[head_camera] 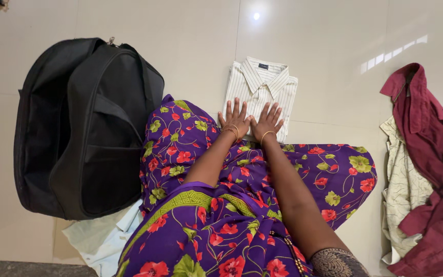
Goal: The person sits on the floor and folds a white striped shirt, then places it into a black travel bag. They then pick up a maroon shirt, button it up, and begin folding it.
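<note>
1. Hands flat on the folded striped shirt [260, 87]: left hand [235, 122] and right hand [267, 123] lie side by side on its lower half, palms down, fingers spread, gripping nothing.
2. Shirt lies on the tiled floor [190, 41], collar pointing away from the person, just beyond the knees of the purple floral garment [242, 195]. Its lower edge is hidden under the hands and the purple cloth.
3. Risk: pressure sits only on the near half. A forward push could likely slide the whole fold on the glossy tiles, skewing the collar line.
4. Risk: the purple cloth touches the shirt's near edge; any knee shift may drag or crease the fold.
5. Risk: lifting from one side with fingers this spread would probably let the sleeves tucked beneath drop open.
6. Black bag [85, 128] stands to the left, well apart from the shirt; its opening cannot be made out.
7. Maroon garment [431, 169] and pale printed cloth [403, 190] lie heaped at right, loose; a light cloth [103, 238] lies under the bag's near corner.
</note>
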